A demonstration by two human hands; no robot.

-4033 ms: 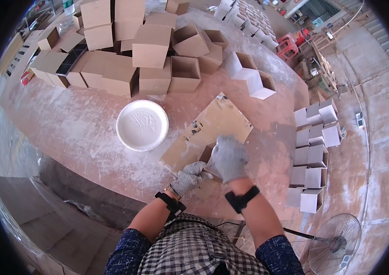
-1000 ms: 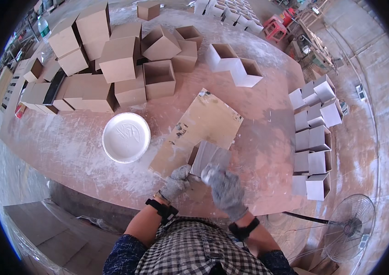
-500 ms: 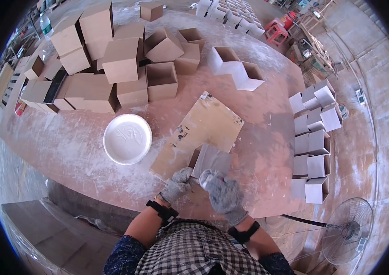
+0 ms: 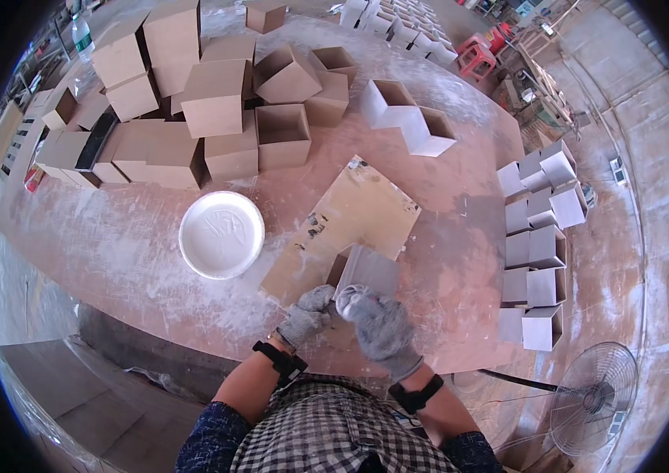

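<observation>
A small square box (image 4: 374,272), its upper side coated greyish white and its opening brown, lies on a tan board (image 4: 353,206) in front of me. My left hand (image 4: 307,314), in a grey knit glove, is closed on the near left edge of the box. My right hand (image 4: 380,327), gloved too, is closed at the near end of the coated side. Something white shows at its fingertips; whether it is a held piece or smeared glove is unclear. Left of the board stands a round white basin (image 4: 222,275) with a white paste in it.
Plain brown boxes (image 4: 212,98) are piled at the table's far left. Two joined white boxes (image 4: 429,142) stand beyond the board. White boxes (image 4: 536,246) line the right edge, near a floor fan (image 4: 599,394). A red stool (image 4: 476,59) stands far right.
My right hand has slid slightly left and toward me over the box's coated side. My left hand keeps its hold on the box edge. The view has shifted a little.
</observation>
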